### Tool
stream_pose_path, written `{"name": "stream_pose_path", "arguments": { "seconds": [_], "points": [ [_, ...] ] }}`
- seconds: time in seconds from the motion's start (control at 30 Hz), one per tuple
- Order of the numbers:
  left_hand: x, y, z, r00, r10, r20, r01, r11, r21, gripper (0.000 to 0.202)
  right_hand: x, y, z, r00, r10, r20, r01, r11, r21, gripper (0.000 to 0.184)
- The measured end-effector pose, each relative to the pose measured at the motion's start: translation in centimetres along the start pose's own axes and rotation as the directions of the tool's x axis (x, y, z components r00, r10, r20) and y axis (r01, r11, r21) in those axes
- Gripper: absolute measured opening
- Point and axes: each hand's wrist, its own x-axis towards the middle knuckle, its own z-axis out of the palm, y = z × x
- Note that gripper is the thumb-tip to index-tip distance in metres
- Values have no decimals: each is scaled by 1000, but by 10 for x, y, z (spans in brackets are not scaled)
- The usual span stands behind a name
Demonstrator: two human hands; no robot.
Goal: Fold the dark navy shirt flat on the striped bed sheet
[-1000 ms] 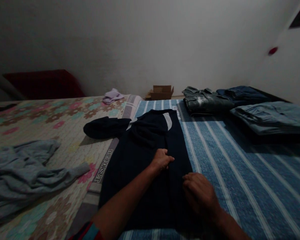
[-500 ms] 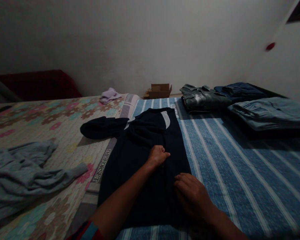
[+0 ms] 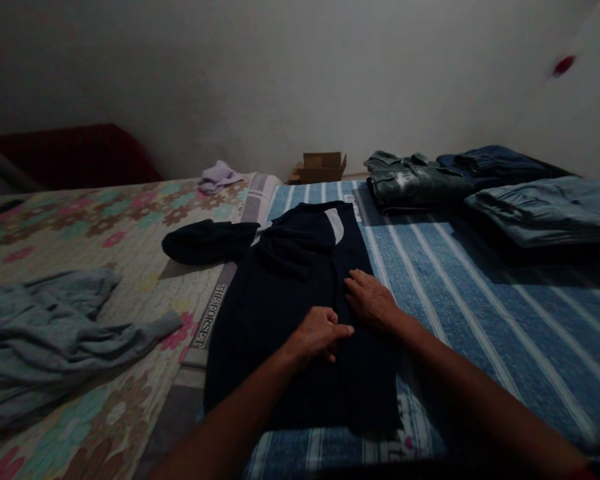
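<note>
Dark garment (image 3: 275,313) spread flat in low light

The garment lies lengthwise in front of the person, mostly on a blue striped cover (image 3: 480,320), its left edge overlapping a grey lettered border (image 3: 213,313). One sleeve (image 3: 207,241) reaches left onto the floral cover (image 3: 130,233); being flat and straight, the body probably lets its edges be lined up easily.

The left hand (image 3: 316,335) rests over the middle, fingers curled and thumb stretched out; whether its grip pinches any fabric, I cannot tell. The right hand (image 3: 371,299) lies just above it near the right edge, its grip loose and fingers laid on the cloth, seemingly to press that side level.

A grey garment (image 3: 55,347) sprawls crumpled at left, a lilac cloth (image 3: 219,177) sits bunched farther back, and folded clothes (image 3: 555,210) are stacked at right, well apart from the hands.

Behind stand a cardboard box (image 3: 323,170) and a plain pale wall (image 3: 300,80). The room is dim; shadows swallow the garment's finer creases.
</note>
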Motion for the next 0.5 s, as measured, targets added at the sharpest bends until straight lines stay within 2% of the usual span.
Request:
{"name": "stream_pose_path", "arguments": {
  "seconds": [0.13,0.23,0.4,0.5],
  "points": [
    [-7,-7,7,999,42,-29,-41,999,26,30,-2,3,12,999,29,40,-28,999,-34,31],
    [-8,-7,7,998,30,-62,-29,999,22,28,-3,2,9,997,36,63,-33,999,-41,32],
    [-18,-4,7,999,-20,-35,15,992,-123,17,0,2,7,996,52,71,-49,998,-42,30],
    [-28,-3,11,999,4,-44,-7,997,-72,17,0,2,8,996,63,65,-60,997,-43,30]
  ]
}}
